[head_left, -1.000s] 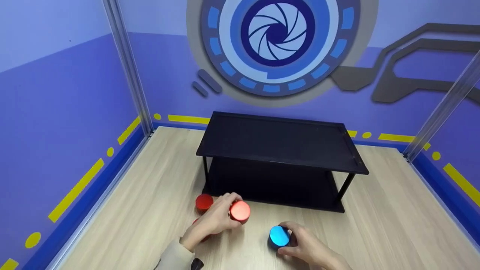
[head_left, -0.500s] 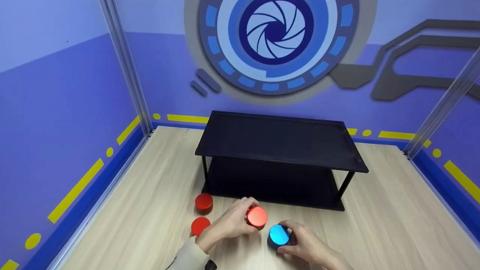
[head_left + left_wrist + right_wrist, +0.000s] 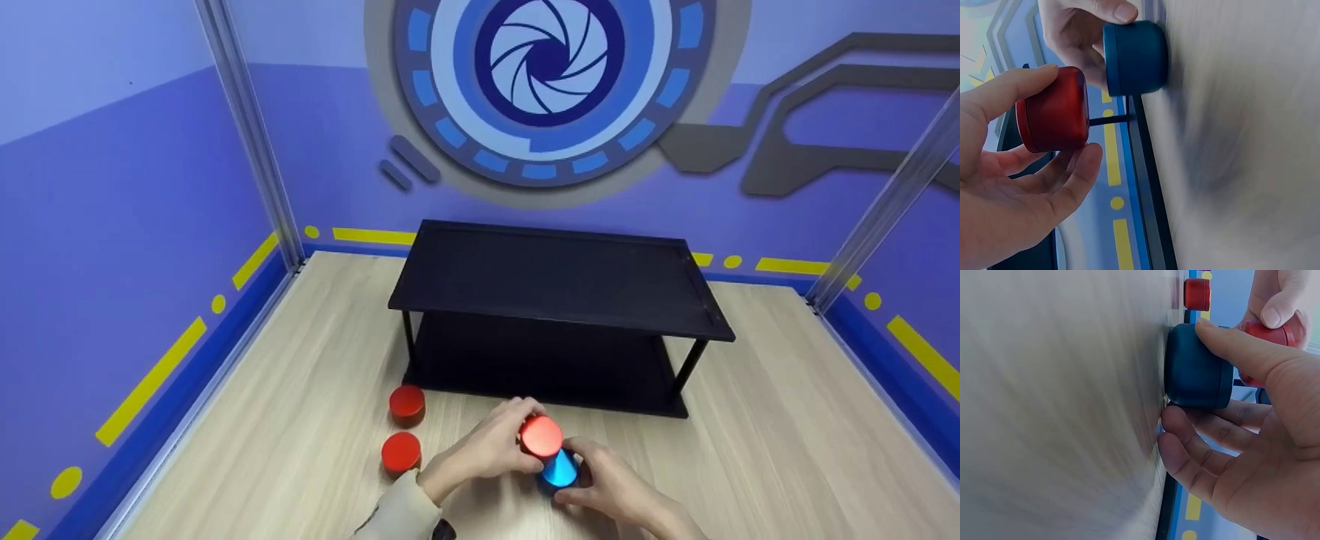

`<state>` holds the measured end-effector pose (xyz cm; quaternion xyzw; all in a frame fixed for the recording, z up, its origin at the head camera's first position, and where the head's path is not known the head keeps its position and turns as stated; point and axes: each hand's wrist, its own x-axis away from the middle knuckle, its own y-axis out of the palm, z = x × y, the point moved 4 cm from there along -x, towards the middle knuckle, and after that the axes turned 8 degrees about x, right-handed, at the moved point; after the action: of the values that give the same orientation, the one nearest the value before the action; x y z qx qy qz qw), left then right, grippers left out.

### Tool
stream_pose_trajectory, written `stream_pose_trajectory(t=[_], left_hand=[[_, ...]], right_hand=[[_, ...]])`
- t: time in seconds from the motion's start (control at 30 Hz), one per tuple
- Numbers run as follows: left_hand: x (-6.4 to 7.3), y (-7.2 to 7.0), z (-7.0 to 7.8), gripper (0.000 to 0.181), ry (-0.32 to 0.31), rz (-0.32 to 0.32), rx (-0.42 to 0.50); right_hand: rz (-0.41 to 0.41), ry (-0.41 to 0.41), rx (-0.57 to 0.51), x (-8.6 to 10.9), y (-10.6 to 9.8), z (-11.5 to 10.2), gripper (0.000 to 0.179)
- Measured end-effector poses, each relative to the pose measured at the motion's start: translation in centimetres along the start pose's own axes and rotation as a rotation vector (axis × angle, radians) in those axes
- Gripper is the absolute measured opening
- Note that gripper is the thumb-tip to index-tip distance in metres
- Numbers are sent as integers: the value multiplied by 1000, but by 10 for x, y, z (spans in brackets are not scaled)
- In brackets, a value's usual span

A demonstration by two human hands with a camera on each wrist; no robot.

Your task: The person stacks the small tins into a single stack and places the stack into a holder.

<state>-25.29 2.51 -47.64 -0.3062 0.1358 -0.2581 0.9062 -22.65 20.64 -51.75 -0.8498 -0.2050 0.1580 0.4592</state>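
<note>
At six o'clock from black shelf (image 3: 562, 281), left hand (image 3: 493, 444) pinching smooth red cylinder (image 3: 541, 435), right hand (image 3: 611, 480) pinching smooth blue cylinder (image 3: 560, 473), wood-grain tabletop (image 3: 315, 375) beneath

From the head we look down over the table (image 3: 322, 360); our wrist views, low and close, face the far wall (image 3: 322, 142), sharing the blue tin (image 3: 1193, 371)

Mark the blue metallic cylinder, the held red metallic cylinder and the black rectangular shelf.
Blue metallic cylinder (image 3: 1193, 374), right wrist view: side.
Held red metallic cylinder (image 3: 1055, 112), left wrist view: side.
Black rectangular shelf (image 3: 559, 277), head view: top.
</note>
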Motion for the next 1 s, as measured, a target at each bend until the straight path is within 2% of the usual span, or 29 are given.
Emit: stream_pose_trajectory(t=[0.37,0.57,1.0], left_hand=[[-9,15,4,55,5,-42,2],[-10,20,5,57,16,-45,-28],[-11,25,5,55,5,-84,-26]], right_hand=[[-49,11,-87,1,-2,2,52],[-44,-4,-91,1,-3,2,45],[-42,5,-99,4,-4,2,45]])
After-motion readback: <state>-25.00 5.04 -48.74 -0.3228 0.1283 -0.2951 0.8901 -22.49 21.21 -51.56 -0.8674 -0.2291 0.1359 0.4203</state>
